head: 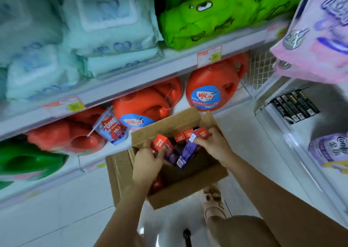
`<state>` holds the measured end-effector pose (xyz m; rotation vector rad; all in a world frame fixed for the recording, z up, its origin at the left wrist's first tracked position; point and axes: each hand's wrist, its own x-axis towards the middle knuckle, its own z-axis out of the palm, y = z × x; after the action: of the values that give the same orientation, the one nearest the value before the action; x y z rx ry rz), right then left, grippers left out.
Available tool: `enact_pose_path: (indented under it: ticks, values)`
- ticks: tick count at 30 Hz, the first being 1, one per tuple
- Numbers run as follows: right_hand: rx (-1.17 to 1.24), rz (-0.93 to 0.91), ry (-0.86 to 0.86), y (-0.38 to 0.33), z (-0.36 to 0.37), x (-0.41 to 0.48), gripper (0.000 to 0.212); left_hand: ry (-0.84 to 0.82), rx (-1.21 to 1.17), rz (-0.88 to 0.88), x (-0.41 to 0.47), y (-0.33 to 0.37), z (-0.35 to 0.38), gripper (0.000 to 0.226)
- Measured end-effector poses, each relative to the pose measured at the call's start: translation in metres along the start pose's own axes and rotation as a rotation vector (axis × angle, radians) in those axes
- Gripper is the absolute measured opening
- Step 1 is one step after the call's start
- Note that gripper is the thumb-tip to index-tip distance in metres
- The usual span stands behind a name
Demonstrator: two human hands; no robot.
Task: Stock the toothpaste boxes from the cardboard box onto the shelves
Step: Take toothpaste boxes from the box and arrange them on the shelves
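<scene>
Cardboard box sits open on the white floor just beside the orange detergent jugs, with toothpaste boxes standing inside it. Left hand reaches in and grips a tilted red toothpaste box. The right hand pinches a purple toothpaste box by its end, possibly touching a red one too; blur hides that.

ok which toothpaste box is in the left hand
The red box, gripped by the left hand; the right hand pinches a purple box instead.
</scene>
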<state>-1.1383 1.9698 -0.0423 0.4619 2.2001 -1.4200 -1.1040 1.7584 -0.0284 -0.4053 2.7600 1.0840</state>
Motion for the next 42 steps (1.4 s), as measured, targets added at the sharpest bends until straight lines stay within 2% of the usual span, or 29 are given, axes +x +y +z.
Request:
enact_pose_path:
  ticks: [2, 3, 5, 6, 9, 12, 13, 15, 18, 21, 24, 28, 31, 33, 37, 42]
  values:
    - [0.27, -0.011, -0.012, -0.022, -0.011, -0.021, 0.045, 0.104, -0.126, 0.051, -0.02, 0.015, -0.035, 0.03]
    - [0.431, -0.002, -0.032, -0.035, -0.017, -0.034, 0.038, 0.146, -0.229, 0.042, -0.028, 0.019, -0.049, 0.024]
    - [0.712, 0.013, -0.082, -0.053, -0.026, -0.057, 0.02, 0.225, -0.504, -0.071, -0.039, 0.029, -0.071, 0.02]
    - [0.833, 0.032, -0.097, -0.061, -0.03, -0.07, 0.019, 0.268, -0.683, -0.16, -0.041, 0.033, -0.081, 0.023]
    - [1.131, 0.08, -0.213, -0.077, -0.037, -0.104, 0.036, 0.289, -1.204, -0.421, -0.049, 0.047, -0.097, 0.025]
    - [1.177, 0.084, -0.396, -0.086, -0.04, -0.13, 0.066, 0.176, -1.426, -0.433, -0.065, 0.055, -0.099, 0.041]
    - [1.171, 0.055, -0.461, -0.085, -0.041, -0.138, 0.075, 0.143, -1.459, -0.465, -0.072, 0.059, -0.1, 0.049]
    - [1.19, 0.038, -0.542, -0.084, -0.045, -0.153, 0.076, 0.04, -1.529, -0.55, -0.087, 0.066, -0.104, 0.059]
    - [1.155, 0.033, -0.52, -0.083, -0.051, -0.176, 0.067, -0.107, -1.552, -0.711, -0.104, 0.07, -0.108, 0.065]
    - [1.06, -0.031, -0.506, -0.086, -0.057, -0.191, 0.066, -0.184, -1.544, -0.754, -0.118, 0.077, -0.112, 0.069]
    - [1.011, -0.056, -0.498, -0.09, -0.059, -0.201, 0.056, -0.284, -1.554, -0.713, -0.136, 0.09, -0.121, 0.062]
    - [1.14, -0.044, -0.516, -0.09, -0.058, -0.209, 0.05, -0.459, -1.515, -0.546, -0.158, 0.099, -0.138, 0.061]
    - [0.999, -0.023, -0.498, -0.096, -0.057, -0.215, 0.055, -0.565, -1.54, -0.455, -0.166, 0.097, -0.144, 0.06]
    - [0.959, 0.033, -0.478, -0.1, -0.055, -0.22, 0.06, -0.561, -1.556, -0.45, -0.166, 0.093, -0.144, 0.065]
    - [0.985, 0.157, -0.422, -0.11, -0.056, -0.227, 0.054, -0.55, -1.559, -0.435, -0.17, 0.093, -0.144, 0.072]
    - [1.033, 0.106, -0.41, -0.114, -0.063, -0.229, 0.048, -0.492, -1.617, -0.414, -0.175, 0.097, -0.142, 0.072]
